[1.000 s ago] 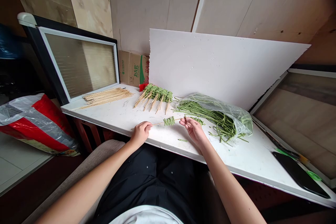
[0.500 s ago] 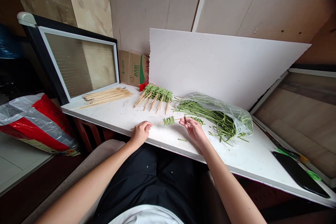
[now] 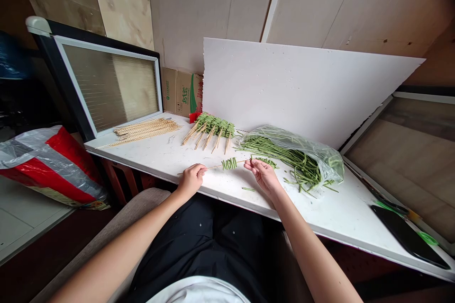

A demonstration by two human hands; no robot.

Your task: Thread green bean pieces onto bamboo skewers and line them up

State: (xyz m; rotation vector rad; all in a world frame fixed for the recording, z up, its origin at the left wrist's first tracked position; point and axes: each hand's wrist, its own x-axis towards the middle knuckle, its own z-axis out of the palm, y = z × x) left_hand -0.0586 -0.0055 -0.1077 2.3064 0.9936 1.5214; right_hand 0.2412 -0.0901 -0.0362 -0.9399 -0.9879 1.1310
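My left hand (image 3: 191, 181) is closed around one end of a thin wooden skewer (image 3: 213, 167), which points right above the table's front edge. Several short green bean pieces (image 3: 229, 164) are threaded crosswise along its middle. At the skewer's other end, the fingers of my right hand (image 3: 263, 173) pinch a short bean piece (image 3: 251, 156), partly hidden by the fingertips. Cut bean pieces (image 3: 267, 162) lie just behind that hand, and a single cut piece (image 3: 248, 189) lies in front on the white table (image 3: 149, 149).
Filled bean skewers (image 3: 215, 125) are stacked at the back, with bare skewers (image 3: 147, 128) to their left. A clear bag (image 3: 330, 163) of long green beans (image 3: 280, 150) lies right. Scissors (image 3: 391, 201) and a black phone (image 3: 408, 236) rest far right. A white board (image 3: 302, 85) leans behind.
Both hands hold nearly the same pose on the skewer and bean piece. The whole view has shifted very slightly; the threaded pieces look unchanged.
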